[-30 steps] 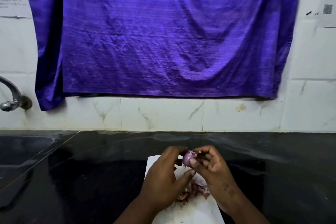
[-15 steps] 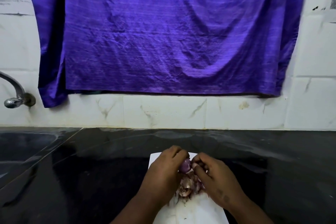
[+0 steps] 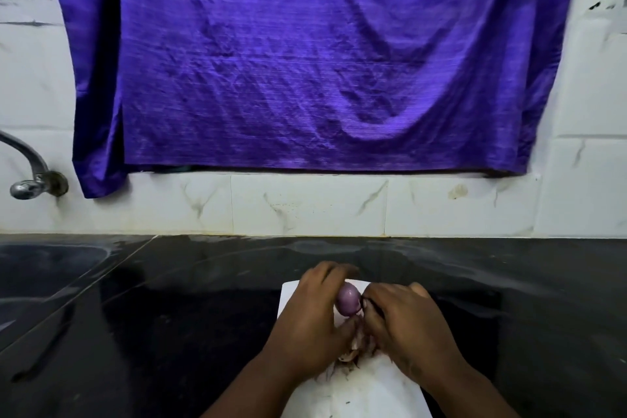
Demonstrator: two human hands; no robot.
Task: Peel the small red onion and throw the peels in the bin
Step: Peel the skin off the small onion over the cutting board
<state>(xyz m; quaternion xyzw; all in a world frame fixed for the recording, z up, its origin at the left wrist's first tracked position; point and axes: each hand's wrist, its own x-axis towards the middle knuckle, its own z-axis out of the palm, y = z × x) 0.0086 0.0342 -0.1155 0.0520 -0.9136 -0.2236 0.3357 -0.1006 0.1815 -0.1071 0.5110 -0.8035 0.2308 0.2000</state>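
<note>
The small red onion (image 3: pixel 348 302) is smooth, glossy and pale purple, mostly bare of dry skin, and sits above the far end of the white sheet (image 3: pixel 359 390). Loose papery peels (image 3: pixel 353 351), brownish-pink, lie heaped on that sheet just nearer than the onion.

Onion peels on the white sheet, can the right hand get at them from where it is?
Probably yes. The right hand sits right beside the onion peels, with nothing between them; only the left hand crowds the other side.
</note>
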